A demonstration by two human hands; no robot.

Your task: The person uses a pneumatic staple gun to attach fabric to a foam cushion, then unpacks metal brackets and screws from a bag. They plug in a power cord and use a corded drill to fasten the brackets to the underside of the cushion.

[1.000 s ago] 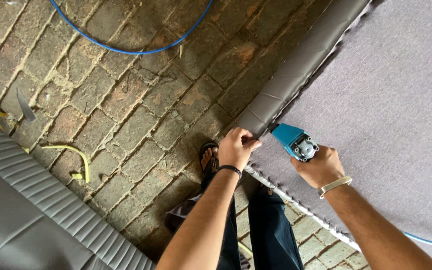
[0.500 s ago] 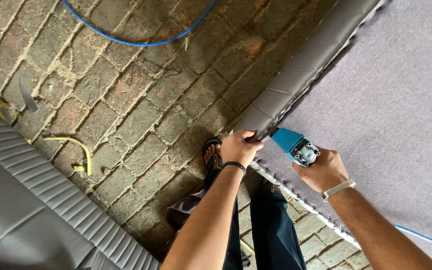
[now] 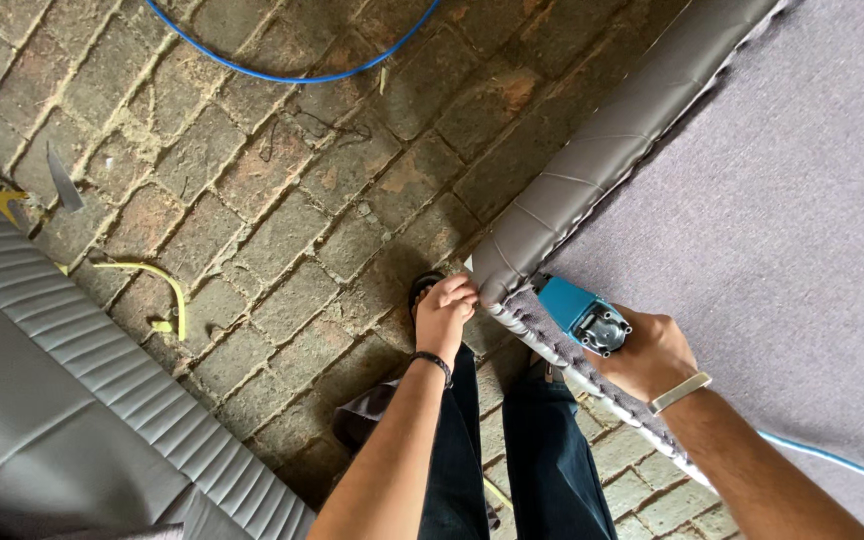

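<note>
My left hand (image 3: 444, 312) pinches the grey leatherette covering (image 3: 592, 160) at the corner of an upholstered panel, pulling it over the edge. My right hand (image 3: 647, 352) grips a blue pneumatic staple gun (image 3: 580, 315) whose nose rests against the panel's edge just right of that corner. The panel's underside is purple-grey fabric (image 3: 772, 230). A fringe of fabric runs along its lower edge past my right wrist, which wears a pale band. My left wrist carries a dark band.
A blue air hose (image 3: 292, 72) loops over the brick floor at the top, and another stretch (image 3: 832, 458) trails behind my right arm. A ribbed grey cushion (image 3: 82, 400) lies at lower left. Yellow scraps (image 3: 157, 285) and a blade-like sliver (image 3: 62, 180) lie on the bricks.
The view shifted slightly. My left hand moved closer to the panel's corner and took a tighter pinch on the covering; the staple gun stayed against the edge.
</note>
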